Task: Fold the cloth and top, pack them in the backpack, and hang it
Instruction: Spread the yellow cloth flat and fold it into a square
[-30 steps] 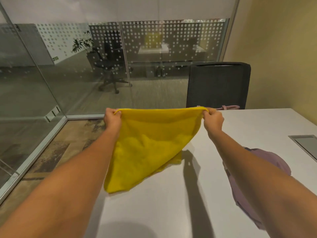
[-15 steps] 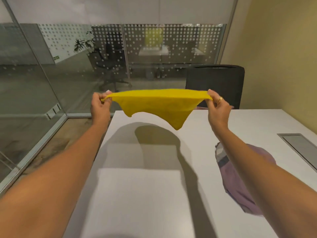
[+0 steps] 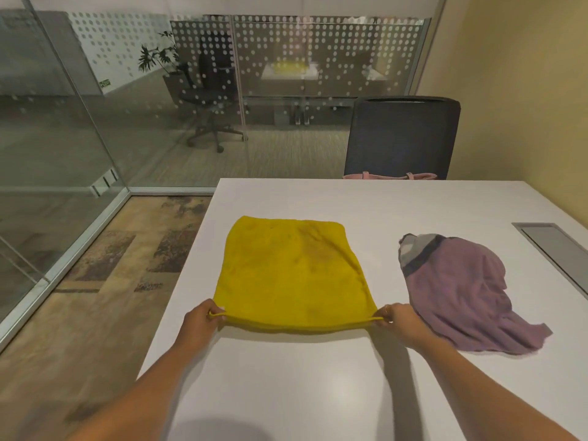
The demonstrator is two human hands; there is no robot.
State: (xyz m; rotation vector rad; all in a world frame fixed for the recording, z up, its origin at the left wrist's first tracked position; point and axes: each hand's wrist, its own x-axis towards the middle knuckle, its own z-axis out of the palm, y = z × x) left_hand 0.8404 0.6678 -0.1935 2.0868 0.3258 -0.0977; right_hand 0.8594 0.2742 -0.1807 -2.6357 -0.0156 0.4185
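Lying flat on white table (image 3: 413,208), yellow cloth (image 3: 292,275), near corners pinched

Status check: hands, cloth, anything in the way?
Left hand and right hand pinching near corners of yellow cloth. Cloth flat on table, unfolded. Purple top crumpled beside it, apart.

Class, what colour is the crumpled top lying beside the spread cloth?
Purple top, with a grey and dark collar; the head view shows it.
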